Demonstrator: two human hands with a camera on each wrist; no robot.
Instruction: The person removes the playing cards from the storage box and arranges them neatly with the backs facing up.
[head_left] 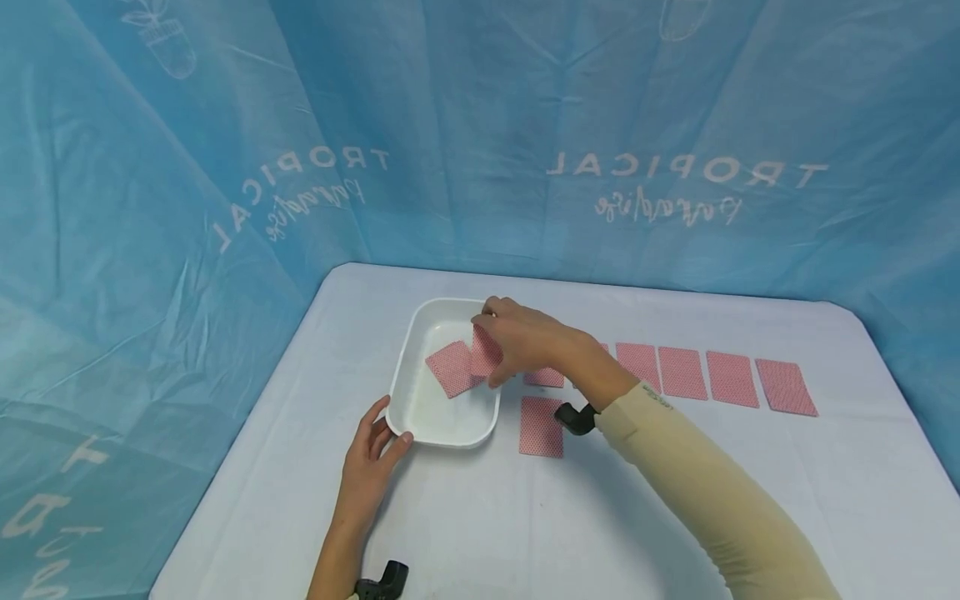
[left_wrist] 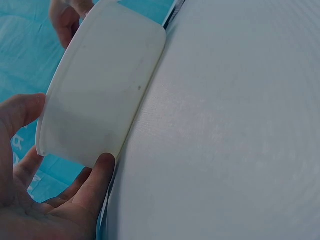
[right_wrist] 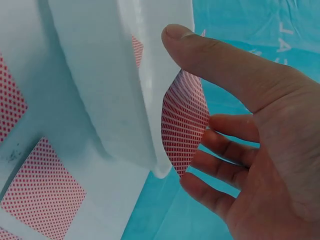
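A white plastic tray [head_left: 429,421] stands left of the middle of the table. My left hand [head_left: 369,462] holds its near left corner, the thumb and fingers spread around the outside wall. Over the tray's right side, my right hand [head_left: 528,335] grips a red-patterned playing card [right_wrist: 185,125] between thumb and fingers. The right wrist view shows this card bent in the grip. Another playing card [head_left: 450,368] lies face down inside the tray, partly overlapped by the held one in the head view. The card faces are hidden.
Right of the tray, several face-down cards [head_left: 682,372] lie in a row on the white tablecloth [head_left: 247,500], some hidden by my right forearm. One single card [head_left: 541,427] lies nearer me. Blue printed sheets [head_left: 480,125] hang behind and left of the table.
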